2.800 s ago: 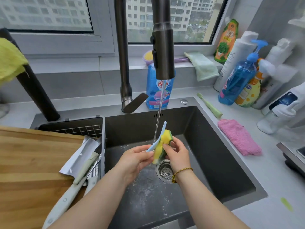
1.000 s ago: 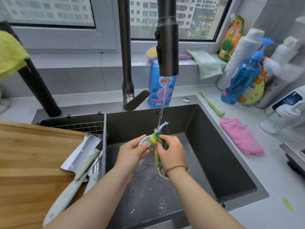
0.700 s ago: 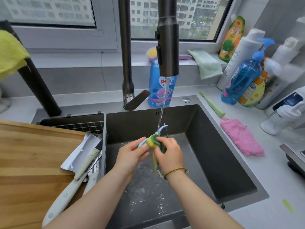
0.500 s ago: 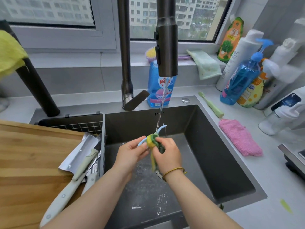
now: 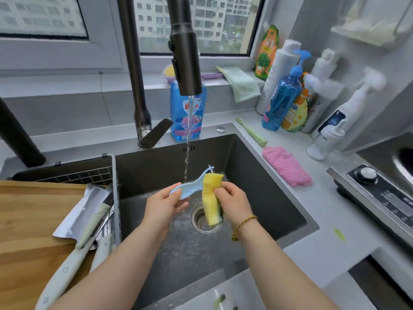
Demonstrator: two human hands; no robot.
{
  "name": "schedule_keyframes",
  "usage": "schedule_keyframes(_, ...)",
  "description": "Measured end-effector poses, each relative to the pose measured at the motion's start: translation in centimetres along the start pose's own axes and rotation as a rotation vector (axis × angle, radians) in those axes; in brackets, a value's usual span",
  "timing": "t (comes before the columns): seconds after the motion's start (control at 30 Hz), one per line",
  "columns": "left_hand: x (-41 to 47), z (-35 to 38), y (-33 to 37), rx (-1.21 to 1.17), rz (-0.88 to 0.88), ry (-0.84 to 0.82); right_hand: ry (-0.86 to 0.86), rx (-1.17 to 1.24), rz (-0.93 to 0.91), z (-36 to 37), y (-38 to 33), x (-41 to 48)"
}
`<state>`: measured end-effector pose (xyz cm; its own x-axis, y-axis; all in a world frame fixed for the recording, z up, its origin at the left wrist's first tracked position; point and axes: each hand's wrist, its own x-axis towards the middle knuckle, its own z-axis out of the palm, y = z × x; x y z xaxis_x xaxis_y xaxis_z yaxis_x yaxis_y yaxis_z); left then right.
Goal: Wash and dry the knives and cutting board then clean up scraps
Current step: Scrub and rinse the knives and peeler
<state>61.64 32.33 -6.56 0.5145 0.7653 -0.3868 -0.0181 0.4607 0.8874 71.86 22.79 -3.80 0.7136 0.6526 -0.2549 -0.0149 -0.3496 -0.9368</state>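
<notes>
Your left hand (image 5: 164,205) pinches the light-blue tool (image 5: 190,186) by its handle. Your right hand (image 5: 232,201) has its fingers gripping the yellow sponge (image 5: 211,204) against the tool, over the sink (image 5: 268,198). Knives (image 5: 85,220) lie apart, left, on the cutting board (image 5: 29,220).

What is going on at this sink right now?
A person stands at the sink with the faucet running. Their left hand holds a small light-blue tool, possibly a peeler, just beside the stream of water. Their right hand pinches a yellow sponge against it. The knives lie on the wooden cutting board to the left, with neither hand on them.
</notes>
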Motion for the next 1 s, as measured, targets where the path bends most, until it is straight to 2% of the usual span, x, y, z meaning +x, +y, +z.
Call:
schedule_keyframes(0.17,-1.4,1.1,-0.9,0.042,-0.043,-0.073,0.046,0.256,0.234,-6.4,1.6,-4.2)
schedule_keyframes(0.23,-2.1,2.0,-1.4,0.069,-0.055,-0.110,0.007,0.236,0.267,-7.9,2.4,-6.3)
schedule_keyframes(0.3,-2.7,2.8,-1.7,0.083,-0.056,-0.145,0.048,0.076,0.240,-8.8,3.6,-7.5)
schedule_keyframes(0.4,-3.7,3.6,-2.1,0.100,-0.046,-0.185,0.237,-0.332,0.146,-9.7,5.4,-8.7)
schedule_keyframes(0.5,-4.1,3.6,-2.1,0.093,-0.045,-0.196,0.301,-0.695,0.091,-10.2,6.8,-9.5)
schedule_keyframes(0.6,-4.4,3.3,-2.1,0.076,-0.054,-0.185,0.278,-0.884,0.113,-10.0,7.4,-9.9)
schedule_keyframes(0.7,-4.5,3.0,-2.0,0.050,-0.065,-0.174,0.259,-0.947,0.103,-9.8,7.0,-10.1)
schedule_keyframes(0.77,-4.5,2.8,-1.7,0.019,-0.069,-0.168,0.276,-0.940,0.039,-9.4,6.3,-9.9)
schedule_keyframes(0.83,-4.5,2.7,-1.2,-0.020,-0.071,-0.162,0.323,-0.834,-0.057,-8.5,5.3,-9.3)
schedule_keyframes(0.9,-4.5,2.5,-0.7,-0.062,-0.073,-0.158,0.283,-0.521,-0.074,-6.7,4.1,-7.8)
schedule_keyframes(1.0,-4.4,2.3,0.2,-0.119,-0.073,-0.156,0.085,-0.079,0.038,-2.7,2.2,-5.2)
